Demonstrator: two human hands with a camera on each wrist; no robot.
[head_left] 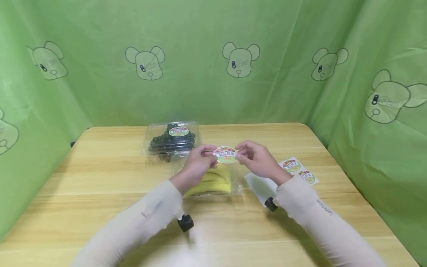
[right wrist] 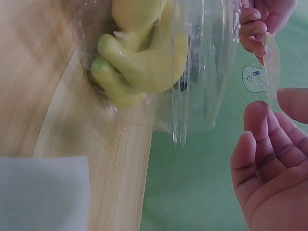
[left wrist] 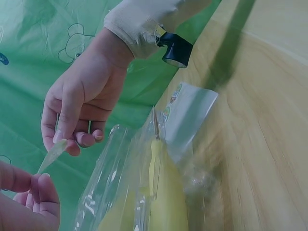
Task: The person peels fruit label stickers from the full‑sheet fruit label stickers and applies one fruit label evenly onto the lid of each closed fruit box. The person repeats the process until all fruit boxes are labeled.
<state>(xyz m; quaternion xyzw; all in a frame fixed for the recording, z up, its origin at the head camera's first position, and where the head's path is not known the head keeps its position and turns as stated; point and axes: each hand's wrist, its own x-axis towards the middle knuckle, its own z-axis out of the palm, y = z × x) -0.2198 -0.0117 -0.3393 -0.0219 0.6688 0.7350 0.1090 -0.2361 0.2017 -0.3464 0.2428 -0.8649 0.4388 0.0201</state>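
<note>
An oval fruit label sticker [head_left: 225, 154] with a colourful print is stretched between both hands, above a clear plastic box [head_left: 236, 185] of bananas [head_left: 213, 181]. My left hand [head_left: 197, 163] pinches its left edge between thumb and fingers. The opposite edge is pinched by my right hand [head_left: 258, 159]. Seen nearly edge-on in the right wrist view, the sticker [right wrist: 271, 65] bends slightly and touches neither box. In the left wrist view the banana box [left wrist: 113, 159] stands just beyond the fingers, its clear lid over the fruit.
Behind the bananas, a clear box [head_left: 146, 137] holds dark grapes [head_left: 171, 141] and bears a similar oval label [head_left: 178, 131]. A white sticker sheet [head_left: 261, 187] with several labels lies partly under my right wrist. Green printed curtains [head_left: 193, 89] enclose the wooden table [head_left: 100, 178].
</note>
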